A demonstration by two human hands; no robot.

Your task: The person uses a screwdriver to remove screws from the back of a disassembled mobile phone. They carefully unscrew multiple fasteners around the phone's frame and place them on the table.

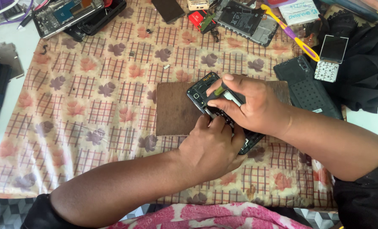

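Both hands work mid-table: the left hand (210, 148) steadies an opened phone (206, 91) on a brown pad (174, 110), the right hand (250, 106) grips a screwdriver (217, 91) into it (disassembly seems underway, frame not yet stripped).

The patterned cloth (83, 106) lies open across its left and middle, with only a few tiny loose parts (148, 42) scattered near its upper middle; a hand could pass there freely. The far edge is crowded with opened phone frames (66, 15), a battery-backed phone body (246, 21) and a yellow-and-purple toothbrush (292, 36); the right side is blocked by a dark back cover (305, 91) and black fabric (367, 72); both hands (223, 123) crowd the brown board (174, 110).
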